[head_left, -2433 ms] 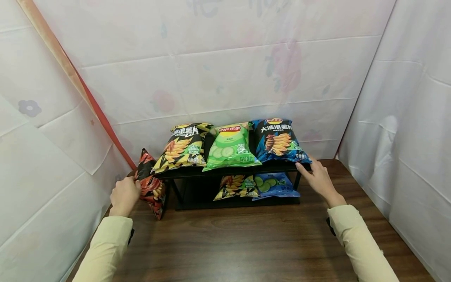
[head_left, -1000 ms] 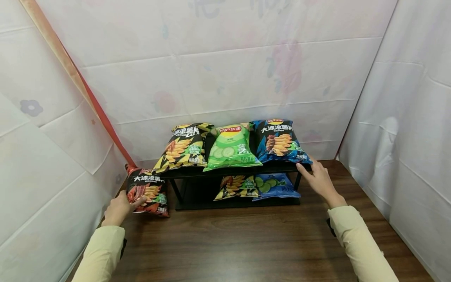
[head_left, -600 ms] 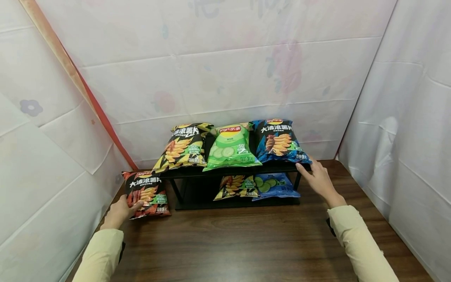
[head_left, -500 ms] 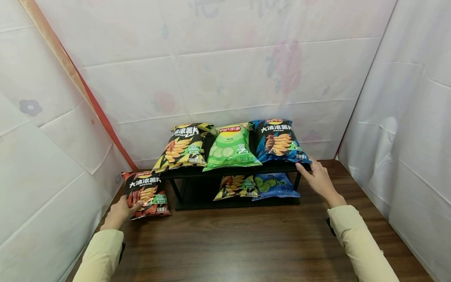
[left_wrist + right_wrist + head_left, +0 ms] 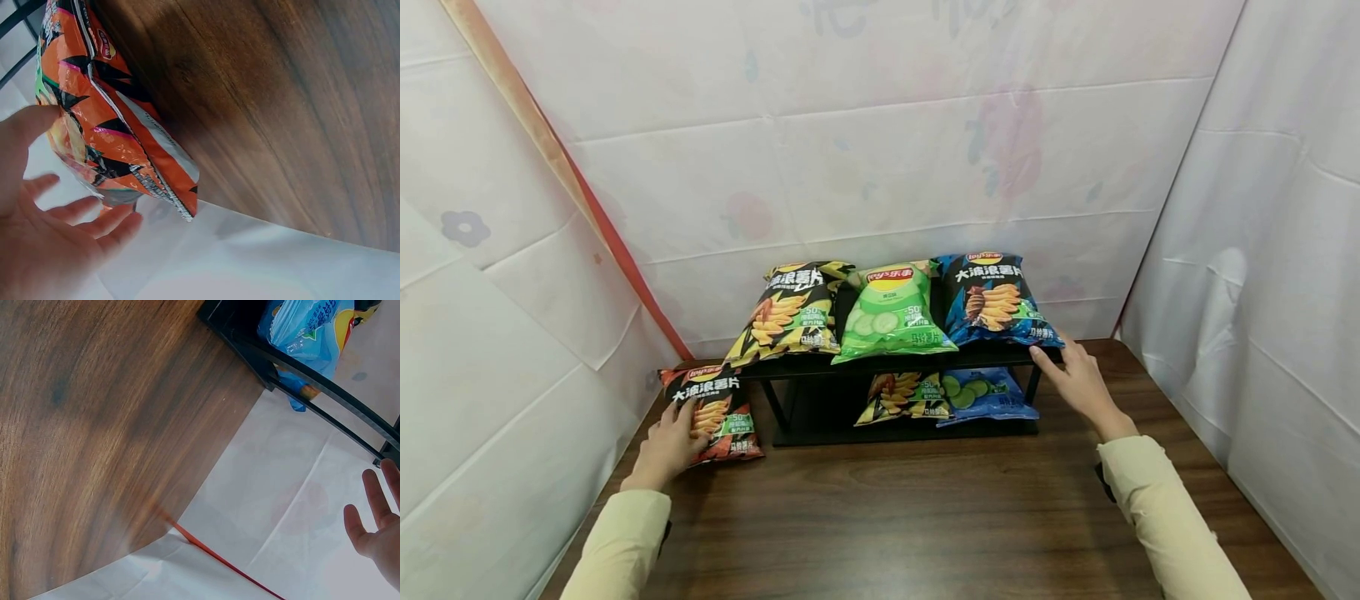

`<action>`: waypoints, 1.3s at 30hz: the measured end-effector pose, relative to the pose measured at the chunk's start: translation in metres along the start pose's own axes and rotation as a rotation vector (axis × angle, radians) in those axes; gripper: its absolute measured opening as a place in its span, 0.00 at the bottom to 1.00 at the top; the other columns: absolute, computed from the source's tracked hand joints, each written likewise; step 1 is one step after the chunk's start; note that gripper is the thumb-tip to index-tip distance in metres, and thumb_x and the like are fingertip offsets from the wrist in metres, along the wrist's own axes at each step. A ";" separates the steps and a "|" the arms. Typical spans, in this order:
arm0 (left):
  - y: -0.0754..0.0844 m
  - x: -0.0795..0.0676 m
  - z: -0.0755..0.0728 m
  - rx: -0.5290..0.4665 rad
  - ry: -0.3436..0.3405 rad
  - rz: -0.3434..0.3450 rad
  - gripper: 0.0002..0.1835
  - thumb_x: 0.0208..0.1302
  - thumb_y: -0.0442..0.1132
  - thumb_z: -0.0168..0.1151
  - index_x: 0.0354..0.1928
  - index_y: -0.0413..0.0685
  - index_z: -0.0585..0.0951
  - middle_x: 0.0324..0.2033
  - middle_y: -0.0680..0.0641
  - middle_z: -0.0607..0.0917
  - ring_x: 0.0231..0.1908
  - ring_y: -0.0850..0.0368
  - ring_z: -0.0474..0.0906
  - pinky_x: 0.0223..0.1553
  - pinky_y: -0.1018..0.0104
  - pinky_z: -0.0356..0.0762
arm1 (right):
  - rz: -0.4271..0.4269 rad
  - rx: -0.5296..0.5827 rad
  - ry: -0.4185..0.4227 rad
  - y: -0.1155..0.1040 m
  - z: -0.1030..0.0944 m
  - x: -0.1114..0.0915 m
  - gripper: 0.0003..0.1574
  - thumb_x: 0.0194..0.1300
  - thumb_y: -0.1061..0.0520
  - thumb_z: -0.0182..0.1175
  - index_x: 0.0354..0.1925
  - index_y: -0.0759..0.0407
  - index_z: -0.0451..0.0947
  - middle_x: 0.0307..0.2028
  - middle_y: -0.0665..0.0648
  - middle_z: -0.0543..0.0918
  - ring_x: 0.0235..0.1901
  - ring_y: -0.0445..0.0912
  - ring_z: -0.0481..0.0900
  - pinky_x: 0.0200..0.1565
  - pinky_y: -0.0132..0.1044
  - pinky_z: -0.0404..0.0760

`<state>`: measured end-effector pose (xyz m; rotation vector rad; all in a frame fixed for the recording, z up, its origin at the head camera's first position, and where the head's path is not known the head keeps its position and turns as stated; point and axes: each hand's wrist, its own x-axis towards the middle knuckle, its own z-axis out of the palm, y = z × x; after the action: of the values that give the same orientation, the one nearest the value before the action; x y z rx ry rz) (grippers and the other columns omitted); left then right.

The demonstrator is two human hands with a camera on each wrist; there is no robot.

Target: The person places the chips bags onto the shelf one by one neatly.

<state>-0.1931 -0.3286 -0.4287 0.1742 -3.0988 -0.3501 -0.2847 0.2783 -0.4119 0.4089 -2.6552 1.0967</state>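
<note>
At the left end of the shelf, a red and black bag of chips [image 5: 715, 417] lies face up on the table. My left hand [image 5: 666, 446] is at its left side, fingertips over the front. In the left wrist view the thumb is right at the bag [image 5: 119, 125] and the other fingers [image 5: 81, 209] are spread, relaxed. My right hand [image 5: 1082, 383] is at the right end of the black shelf [image 5: 887, 364], thumb by the front corner, below a blue bag of chips [image 5: 992, 300]. Its fingers [image 5: 375, 494] look straight in the right wrist view.
On the top tier, a yellow-black chip bag [image 5: 786, 312] and a green chip bag [image 5: 891, 312] sit left of the blue one. The lower tier holds another yellow-black bag [image 5: 906, 398] and a light blue bag [image 5: 988, 396]. White curtains [image 5: 880, 167] enclose the wooden table [image 5: 880, 517].
The red bag turned from edge-on to face up and settled beside the shelf. Since then the left hand has loosened, its fingers shifting up over the bag. The right hand stayed put.
</note>
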 end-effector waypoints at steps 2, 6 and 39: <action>0.004 0.000 0.001 0.039 0.025 0.048 0.35 0.57 0.43 0.57 0.64 0.37 0.57 0.59 0.21 0.56 0.51 0.17 0.58 0.40 0.28 0.65 | -0.006 0.001 0.003 0.000 0.000 0.000 0.38 0.67 0.41 0.46 0.71 0.50 0.50 0.66 0.66 0.60 0.62 0.67 0.57 0.57 0.69 0.51; 0.011 0.000 0.002 0.109 0.081 0.128 0.33 0.55 0.40 0.59 0.62 0.37 0.62 0.58 0.24 0.60 0.51 0.19 0.60 0.39 0.29 0.66 | -0.014 0.004 0.008 0.001 0.000 0.000 0.38 0.67 0.42 0.46 0.70 0.49 0.50 0.66 0.66 0.61 0.62 0.66 0.58 0.56 0.68 0.53; 0.010 -0.006 0.030 0.223 0.084 0.180 0.56 0.35 0.43 0.76 0.67 0.45 0.54 0.61 0.26 0.57 0.57 0.21 0.53 0.46 0.25 0.59 | -0.003 0.032 0.011 0.001 0.002 -0.002 0.39 0.67 0.42 0.46 0.71 0.51 0.49 0.66 0.66 0.59 0.62 0.66 0.58 0.53 0.67 0.62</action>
<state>-0.1893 -0.3119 -0.4558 -0.0856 -3.0312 0.0078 -0.2835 0.2782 -0.4147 0.4117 -2.6296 1.1393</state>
